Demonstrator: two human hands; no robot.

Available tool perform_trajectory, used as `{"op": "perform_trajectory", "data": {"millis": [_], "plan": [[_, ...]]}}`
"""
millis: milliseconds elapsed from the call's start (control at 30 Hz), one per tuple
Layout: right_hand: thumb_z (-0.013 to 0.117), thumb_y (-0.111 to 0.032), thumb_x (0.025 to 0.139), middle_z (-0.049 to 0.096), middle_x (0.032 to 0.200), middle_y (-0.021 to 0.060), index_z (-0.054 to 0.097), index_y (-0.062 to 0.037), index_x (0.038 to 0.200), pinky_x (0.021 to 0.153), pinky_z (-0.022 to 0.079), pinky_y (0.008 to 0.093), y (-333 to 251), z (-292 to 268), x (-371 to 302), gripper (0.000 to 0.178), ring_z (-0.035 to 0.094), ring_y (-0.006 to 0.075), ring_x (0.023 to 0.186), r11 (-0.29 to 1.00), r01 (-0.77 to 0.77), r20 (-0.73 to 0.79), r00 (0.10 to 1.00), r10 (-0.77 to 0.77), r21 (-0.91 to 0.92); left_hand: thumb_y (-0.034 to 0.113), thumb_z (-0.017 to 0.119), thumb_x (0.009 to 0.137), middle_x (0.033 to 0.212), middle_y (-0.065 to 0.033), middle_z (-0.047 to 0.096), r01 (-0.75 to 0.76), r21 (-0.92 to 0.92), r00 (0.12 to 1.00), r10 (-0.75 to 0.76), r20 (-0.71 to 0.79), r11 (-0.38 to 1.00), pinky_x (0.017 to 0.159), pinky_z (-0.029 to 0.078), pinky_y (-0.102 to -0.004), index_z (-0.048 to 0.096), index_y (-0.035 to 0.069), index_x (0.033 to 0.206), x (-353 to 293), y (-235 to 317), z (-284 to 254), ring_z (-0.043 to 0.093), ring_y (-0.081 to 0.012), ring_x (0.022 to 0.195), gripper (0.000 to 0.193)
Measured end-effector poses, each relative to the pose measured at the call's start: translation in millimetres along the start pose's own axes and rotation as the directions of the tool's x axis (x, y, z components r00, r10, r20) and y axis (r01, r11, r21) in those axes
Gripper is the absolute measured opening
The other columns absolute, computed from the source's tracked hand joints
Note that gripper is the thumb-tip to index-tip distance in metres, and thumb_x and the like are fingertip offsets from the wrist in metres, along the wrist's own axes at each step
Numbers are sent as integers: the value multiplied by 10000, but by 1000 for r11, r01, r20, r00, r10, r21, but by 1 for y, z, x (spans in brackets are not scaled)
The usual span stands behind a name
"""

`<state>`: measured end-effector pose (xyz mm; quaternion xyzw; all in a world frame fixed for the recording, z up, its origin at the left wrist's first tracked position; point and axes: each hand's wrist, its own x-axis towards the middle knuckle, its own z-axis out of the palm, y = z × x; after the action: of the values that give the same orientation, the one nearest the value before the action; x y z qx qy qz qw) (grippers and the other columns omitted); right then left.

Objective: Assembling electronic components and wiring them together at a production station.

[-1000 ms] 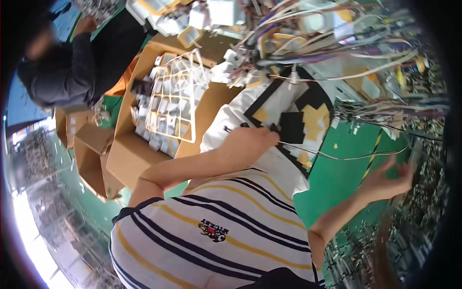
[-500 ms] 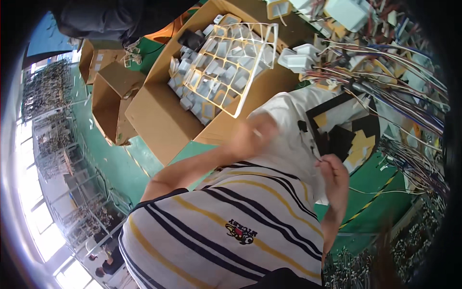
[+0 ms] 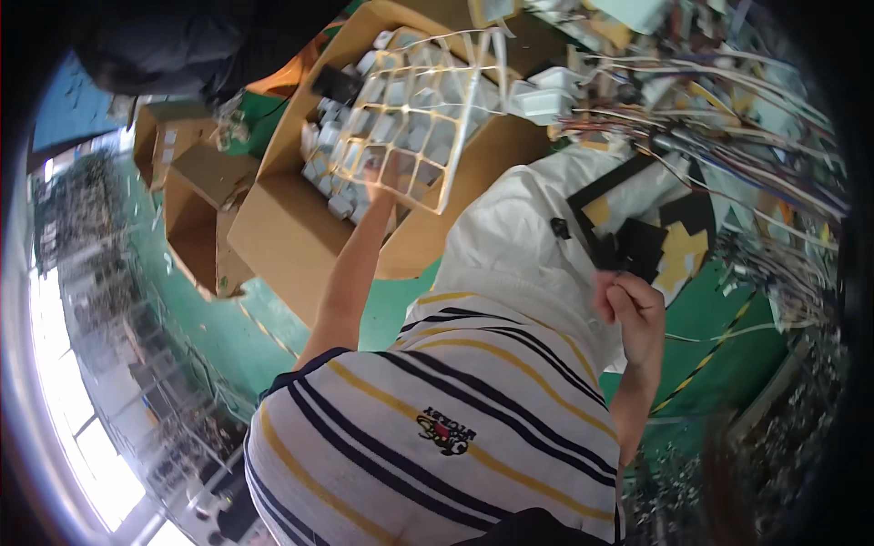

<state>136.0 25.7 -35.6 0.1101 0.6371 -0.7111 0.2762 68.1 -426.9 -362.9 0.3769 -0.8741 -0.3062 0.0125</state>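
My left hand reaches into a large cardboard box full of small white and grey plastic housings. A white-edged grid frame with yellowish bars lies tilted over the box, partly covering that hand; its fingers are blurred. My right hand is closed, thumb against the curled fingers, by my lap; whatever it pinches is hidden. Just beyond it, a black-edged tray holds black and yellow pieces. A small black piece rests on my white trousers.
Bundles of coloured cables crowd the right side. White plastic cases sit at the box's far right corner. Smaller cardboard boxes stand on the green floor to the left. A person's dark clothing shows at the upper left.
My left hand has moved from in front of my body, up and left into the box beneath the grid. My right hand stays near the tray, its fingers more curled.
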Motion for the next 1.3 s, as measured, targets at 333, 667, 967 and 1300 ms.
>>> {"op": "perform_trajectory", "data": {"millis": [333, 667, 967, 1300], "plan": [[646, -129, 820, 607, 819, 54, 677, 37, 889, 662, 395, 248, 28, -50, -35, 182, 513, 114, 722, 977, 203, -394, 905, -163, 61, 214, 624, 792, 1030, -62, 557, 358, 148, 631, -356, 690, 922, 715, 528, -360, 439, 116, 1188, -42, 17, -162, 597, -182, 882, 449], [699, 24, 740, 616, 843, 60, 681, 9, 881, 659, 402, 226, 10, -71, -35, 143, 534, 115, 765, 905, 420, -518, 788, -332, 59, 223, 763, 620, 1075, -67, 485, -82, -470, 355, 466, 810, 879, 775, 491, -340, 442, 60, 1114, -132, 234, -263, 561, -230, 936, 611], [724, 63, 677, 623, 856, 69, 677, -22, 847, 642, 367, 233, -35, -68, -51, 195, 551, 123, 771, 747, 642, -541, 571, -617, -175, 325, 571, 894, 1211, -159, 538, 508, -243, -157, 366, 917, 826, 925, 492, -359, 410, -35, 1294, -259, 399, -109, 568, -260, 1084, 562], [724, 76, 657, 631, 828, 26, 675, -54, 810, 638, 323, 232, -42, -73, -46, 207, 549, 106, 782, 816, 520, -525, 635, -567, -252, 284, 532, 922, 1236, -186, 512, 522, -190, -275, 374, 886, 832, 975, 460, -387, 387, -84, 1290, -274, 406, -103, 534, -274, 1136, 540]]}}
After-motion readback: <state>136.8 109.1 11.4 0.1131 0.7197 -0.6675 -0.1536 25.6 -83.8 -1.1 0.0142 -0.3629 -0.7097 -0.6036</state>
